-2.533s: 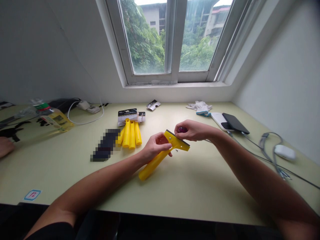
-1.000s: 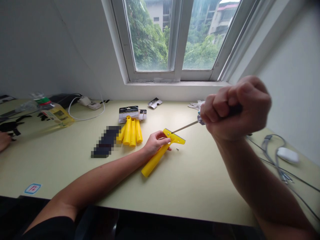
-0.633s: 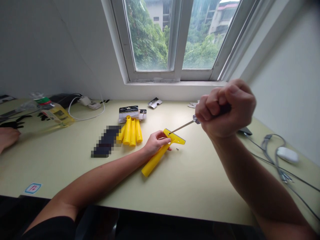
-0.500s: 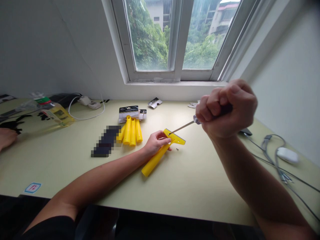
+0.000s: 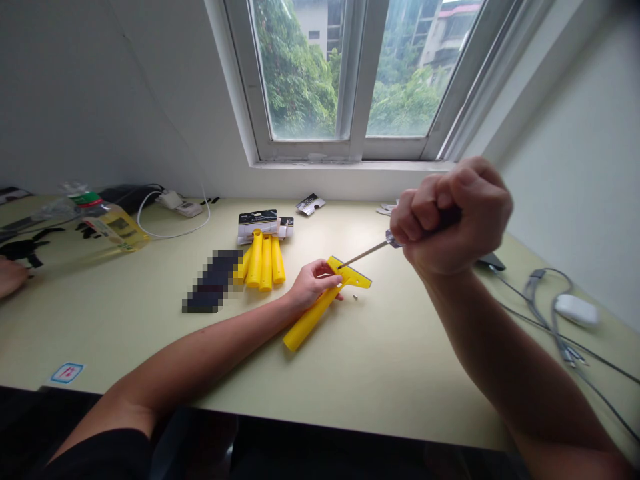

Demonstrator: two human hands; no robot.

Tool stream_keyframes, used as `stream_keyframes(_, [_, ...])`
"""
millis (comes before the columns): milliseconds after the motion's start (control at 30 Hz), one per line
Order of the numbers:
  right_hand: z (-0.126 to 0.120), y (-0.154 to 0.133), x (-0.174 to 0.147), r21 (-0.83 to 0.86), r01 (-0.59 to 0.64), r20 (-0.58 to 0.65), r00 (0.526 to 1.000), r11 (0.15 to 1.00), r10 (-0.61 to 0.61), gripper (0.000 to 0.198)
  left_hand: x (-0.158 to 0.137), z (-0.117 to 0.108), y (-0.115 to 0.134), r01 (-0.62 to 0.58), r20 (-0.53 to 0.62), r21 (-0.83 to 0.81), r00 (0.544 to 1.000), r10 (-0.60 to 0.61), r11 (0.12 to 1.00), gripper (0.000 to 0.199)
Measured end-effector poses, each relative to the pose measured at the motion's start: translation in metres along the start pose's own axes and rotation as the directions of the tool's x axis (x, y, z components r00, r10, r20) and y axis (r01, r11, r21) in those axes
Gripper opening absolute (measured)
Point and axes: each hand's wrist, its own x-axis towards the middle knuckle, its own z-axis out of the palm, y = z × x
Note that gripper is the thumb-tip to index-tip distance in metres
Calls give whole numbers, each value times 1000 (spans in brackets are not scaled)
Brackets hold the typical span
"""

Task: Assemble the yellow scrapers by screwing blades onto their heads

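Observation:
A yellow scraper [image 5: 311, 321] with a wide flat head lies slanted on the table, its handle toward me. My left hand [image 5: 313, 285] is closed around the scraper near its head, thumb on top. In a fist, my right hand [image 5: 453, 217] grips a screwdriver [image 5: 367, 255], whose dark handle is mostly hidden by the fingers. The shaft slopes down to the left, and its tip meets a small screw spot on the scraper's head. A small loose screw [image 5: 355, 297] lies on the table just right of the scraper.
Several yellow handles [image 5: 266, 263] with black-and-white cards lie behind my left hand, beside a pixelated dark object [image 5: 213, 281]. A bottle of yellow liquid [image 5: 113, 223] lies at left, near another person's hand [image 5: 13, 277]. Grey cables [image 5: 543, 313] and a white case [image 5: 576, 310] sit at right.
Hardly anything differs. My hands, the scraper and the screwdriver keep their places; the other person's hand at the far left has shifted slightly.

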Motion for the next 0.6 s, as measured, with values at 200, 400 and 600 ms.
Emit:
stream_keyframes(200, [-2, -12, 4, -426, 166, 204, 975, 889, -85, 29, 0, 0, 0, 5, -55, 0, 998, -5, 1000, 37])
stream_keyframes(400, [-44, -48, 19, -747, 380, 523, 842, 545, 130, 20, 1, 1, 0, -22, -115, -16, 993, 20, 1000, 37])
stream_keyframes(600, [-54, -57, 20, -762, 353, 535, 815, 543, 221, 26, -1, 6, 3, -23, -189, -4, 982, 22, 1000, 40])
